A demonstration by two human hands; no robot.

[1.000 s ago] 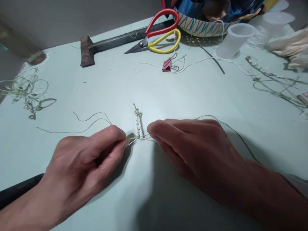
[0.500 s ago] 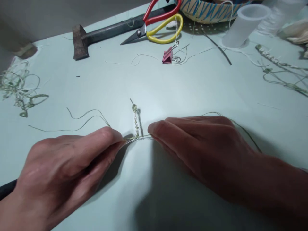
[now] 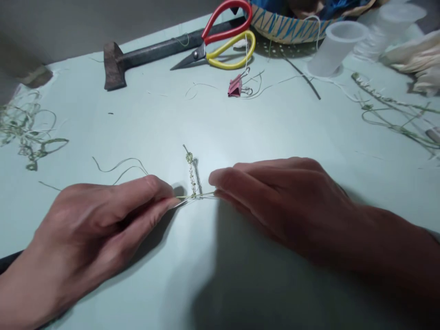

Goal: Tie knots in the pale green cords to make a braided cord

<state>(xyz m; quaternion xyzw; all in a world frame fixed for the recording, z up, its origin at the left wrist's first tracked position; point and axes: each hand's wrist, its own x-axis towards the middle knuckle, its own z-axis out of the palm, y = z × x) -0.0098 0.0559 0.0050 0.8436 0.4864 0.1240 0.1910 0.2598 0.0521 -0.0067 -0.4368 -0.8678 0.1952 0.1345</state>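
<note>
A short knotted cord (image 3: 191,176) in green and white stands out from the table between my hands, a thin pin-like tip at its far end. From its near end, green and white threads (image 3: 205,195) stretch out to both sides. My left hand (image 3: 117,229) pinches the threads on the left between thumb and fingers. On the right, my right hand (image 3: 285,211) is closed on the other threads; its fingertips partly hide them. Loose green thread ends (image 3: 118,165) curl on the table beyond my left hand.
At the back lie a hammer (image 3: 115,66) and scissors (image 3: 196,55) with red and yellow handles. A pink binder clip (image 3: 235,86), white spools (image 3: 328,50) and a woven basket (image 3: 292,27) are behind my hands. Tangled threads (image 3: 29,123) lie left; another knotted cord (image 3: 374,94) lies right.
The view has shifted slightly, moving the right-hand background items left and down. Both hands keep their pinch on the threads, and my left hand's fingers have tilted a little.
</note>
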